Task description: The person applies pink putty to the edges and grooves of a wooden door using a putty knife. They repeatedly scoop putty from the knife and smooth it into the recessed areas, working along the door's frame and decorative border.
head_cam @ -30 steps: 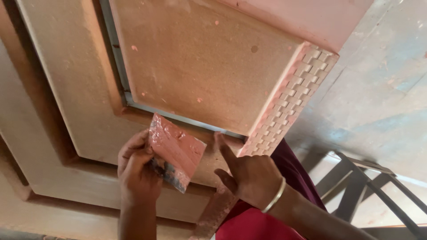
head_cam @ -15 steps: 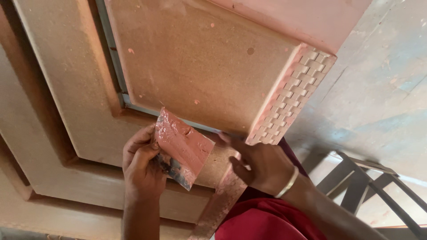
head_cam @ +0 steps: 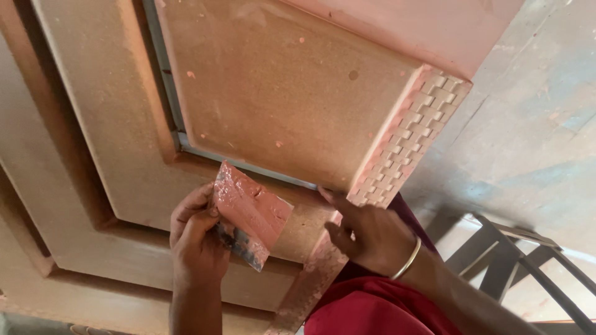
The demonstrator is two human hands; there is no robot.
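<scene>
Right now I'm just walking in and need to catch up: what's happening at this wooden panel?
A person stands at a large brown panelled wooden door. The left hand holds a small flat card smeared with pinkish-red putty. The right hand, wearing a metal bangle, presses a fingertip against the door's basket-weave carved edge strip, beside the raised panel's corner.

The wooden panel [head_cam: 273, 105] runs off the top and left edges, so its full shape cannot be told. The left hand [head_cam: 197, 242] covers the lower corner of the pink-smeared card [head_cam: 251, 214]. Both forearms are cut off at the bottom edge.
</scene>
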